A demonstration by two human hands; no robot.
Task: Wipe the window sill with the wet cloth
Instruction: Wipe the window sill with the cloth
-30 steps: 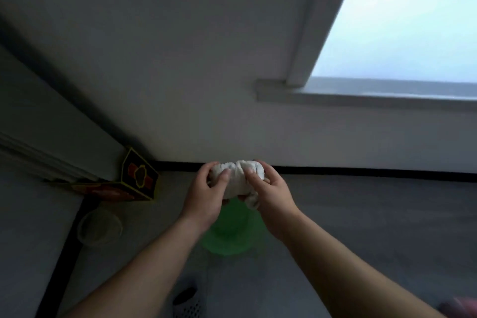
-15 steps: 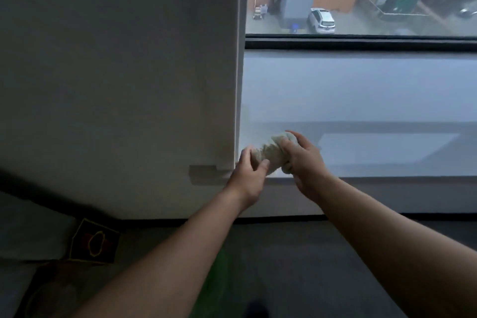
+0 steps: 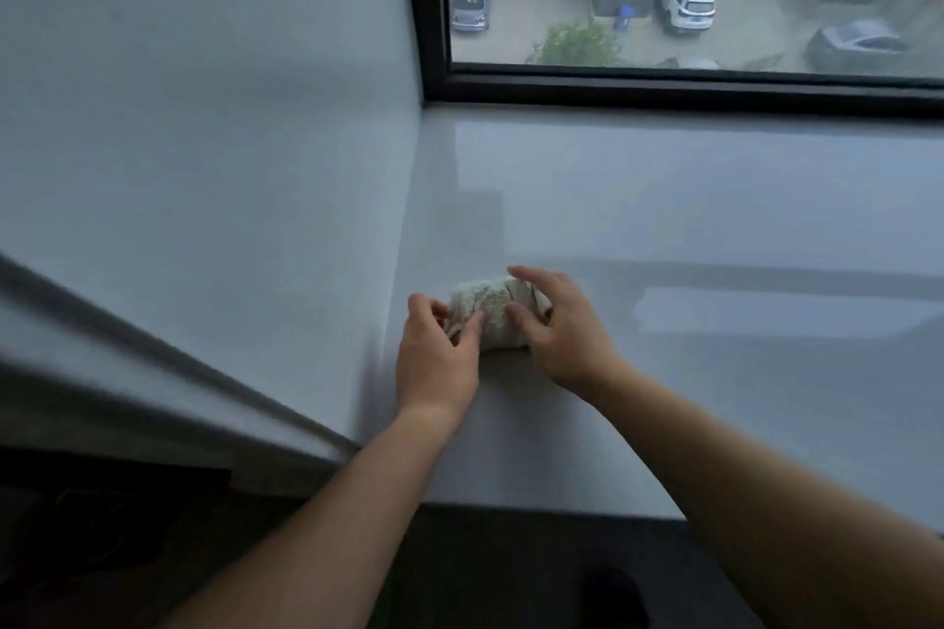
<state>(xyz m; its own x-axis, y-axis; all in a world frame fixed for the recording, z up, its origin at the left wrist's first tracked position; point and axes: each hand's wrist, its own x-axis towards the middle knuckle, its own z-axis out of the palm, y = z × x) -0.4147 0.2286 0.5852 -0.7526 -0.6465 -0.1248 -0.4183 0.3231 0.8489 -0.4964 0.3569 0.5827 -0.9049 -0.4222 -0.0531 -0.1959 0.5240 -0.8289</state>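
Cloth (image 3: 489, 314): bunched white roll lying on the window sill (image 3: 664, 199), near its left end.
Left hand (image 3: 437, 363): fingers curled, pinching the roll's left end.
Right hand (image 3: 559, 327): fingers spread, curled over the right end.
Side wall (image 3: 204, 143): just left.

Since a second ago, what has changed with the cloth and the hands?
The left hand and right hand lifted the bunched white cloth from over the green bucket up onto the grey window sill, near its left end. Both still grip it; it stays bunched.
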